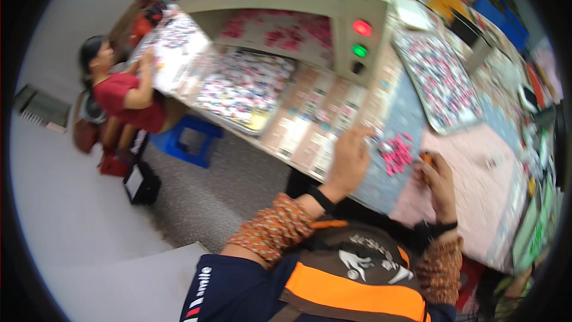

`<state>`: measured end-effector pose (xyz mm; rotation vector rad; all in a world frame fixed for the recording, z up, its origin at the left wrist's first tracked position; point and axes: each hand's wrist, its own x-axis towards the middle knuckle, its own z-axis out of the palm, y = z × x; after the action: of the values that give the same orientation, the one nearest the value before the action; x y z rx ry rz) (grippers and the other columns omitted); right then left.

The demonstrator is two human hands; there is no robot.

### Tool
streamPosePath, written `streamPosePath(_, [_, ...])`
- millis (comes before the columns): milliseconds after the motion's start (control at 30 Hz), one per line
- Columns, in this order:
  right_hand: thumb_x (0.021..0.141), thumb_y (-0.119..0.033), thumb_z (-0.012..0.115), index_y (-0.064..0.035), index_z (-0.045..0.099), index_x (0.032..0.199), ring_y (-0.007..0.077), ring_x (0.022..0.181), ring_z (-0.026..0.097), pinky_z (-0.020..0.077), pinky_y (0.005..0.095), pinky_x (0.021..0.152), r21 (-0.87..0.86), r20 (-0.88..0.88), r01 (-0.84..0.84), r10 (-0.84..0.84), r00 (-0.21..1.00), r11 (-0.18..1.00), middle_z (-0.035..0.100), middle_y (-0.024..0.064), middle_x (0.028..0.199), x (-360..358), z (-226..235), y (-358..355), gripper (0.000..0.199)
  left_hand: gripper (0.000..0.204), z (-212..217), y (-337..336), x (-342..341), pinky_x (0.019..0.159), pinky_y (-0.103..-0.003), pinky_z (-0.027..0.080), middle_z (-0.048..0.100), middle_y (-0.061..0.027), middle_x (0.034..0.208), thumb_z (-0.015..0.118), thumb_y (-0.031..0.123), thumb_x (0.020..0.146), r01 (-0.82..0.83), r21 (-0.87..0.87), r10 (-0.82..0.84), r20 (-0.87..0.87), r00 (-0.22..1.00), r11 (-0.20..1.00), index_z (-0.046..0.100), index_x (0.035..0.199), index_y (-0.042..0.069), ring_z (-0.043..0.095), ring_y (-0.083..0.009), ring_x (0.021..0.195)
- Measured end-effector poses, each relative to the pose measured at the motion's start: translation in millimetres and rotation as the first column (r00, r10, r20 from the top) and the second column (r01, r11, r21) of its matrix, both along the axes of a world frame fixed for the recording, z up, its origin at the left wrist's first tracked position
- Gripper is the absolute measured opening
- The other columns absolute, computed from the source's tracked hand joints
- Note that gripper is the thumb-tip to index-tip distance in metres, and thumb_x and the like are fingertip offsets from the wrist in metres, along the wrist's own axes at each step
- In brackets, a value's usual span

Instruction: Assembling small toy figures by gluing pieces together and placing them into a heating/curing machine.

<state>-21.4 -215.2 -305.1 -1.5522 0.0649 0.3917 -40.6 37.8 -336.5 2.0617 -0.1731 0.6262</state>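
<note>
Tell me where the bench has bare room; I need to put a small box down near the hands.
Bare pink mat lies right of the right hand, below the full tray. Crowded: pink pieces between the hands, card rows beyond the left hand, clutter along the right edge.

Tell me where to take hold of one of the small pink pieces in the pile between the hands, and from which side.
Pick a loose piece at the outer edge of the pink pile, pinching it from above with fingertips. The pieces look small and flat on the blue-grey mat, and the left hand and right hand flank the pile. The blur hides finer shape.
</note>
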Motion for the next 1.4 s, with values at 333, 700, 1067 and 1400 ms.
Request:
streamPosePath(333, [0.09, -0.002, 0.052, 0.0015, 0.057, 0.126, 0.0123, 0.085, 0.063, 0.0498, 0.0269, 0.077, 0.322, -0.111, 0.065, -0.03, 0.993, 0.945, 0.067, 0.0057, 0.098, -15.3, -2.8, -13.4, 0.036, 0.033, -4.5, 3.2, -1.7, 0.096, -0.038, 0.041, 0.06, -0.0118, 0.116, 0.052, -0.008, 0.085, 0.008, -0.233, -0.033, -0.103, 0.994, 0.973, 0.062, 0.114, 0.005, 0.054, -0.0293, 0.11])
streamPosePath(700, [0.09, 0.0, 0.054, -0.0027, 0.06, 0.122, 0.0221, 0.086, 0.063, 0.0498, 0.034, 0.08, -0.421, 0.424, 0.1, 0.098, 0.9, 0.902, 0.065, 0.0114, 0.096, -14.5, -14.0, -16.8, 0.033, 0.038, 3.1, 22.3, -20.4, 0.091, -0.041, 0.041, 0.056, -0.0135, 0.113, 0.059, -0.001, 0.086, 0.041, 0.127, -0.022, -0.149, 0.989, 0.991, 0.057, 0.124, 0.005, 0.049, -0.031, 0.104])
streamPosePath(1067, [0.086, -0.003, 0.059, -0.0047, 0.061, 0.115, 0.0354, 0.099, 0.056, 0.0467, 0.0441, 0.083, -0.899, 0.428, 0.298, 0.498, 0.754, 0.322, 0.059, 0.0145, 0.102, 33.9, -0.9, -48.7, 0.028, 0.043, 3.4, 14.5, -20.7, 0.093, -0.047, 0.039, 0.054, -0.0136, 0.109, 0.068, 0.016, 0.088, 0.062, 0.409, 0.041, -0.238, 0.97, 0.91, 0.056, 0.129, 0.012, 0.049, -0.0344, 0.105])
streamPosePath(1400, [0.077, 0.003, 0.061, -0.0038, 0.055, 0.097, 0.0185, 0.08, 0.051, 0.045, 0.0322, 0.073, -0.356, 0.733, 0.768, -0.35, 0.583, 0.533, 0.055, 0.0062, 0.089, 35.3, -25.0, -143.4, 0.022, 0.041, 6.2, 14.9, -23.9, 0.097, -0.045, 0.037, 0.058, -0.0146, 0.116, 0.067, 0.014, 0.088, 0.047, 0.408, 0.04, -0.204, 0.978, 0.912, 0.057, 0.128, 0.008, 0.05, -0.034, 0.109])
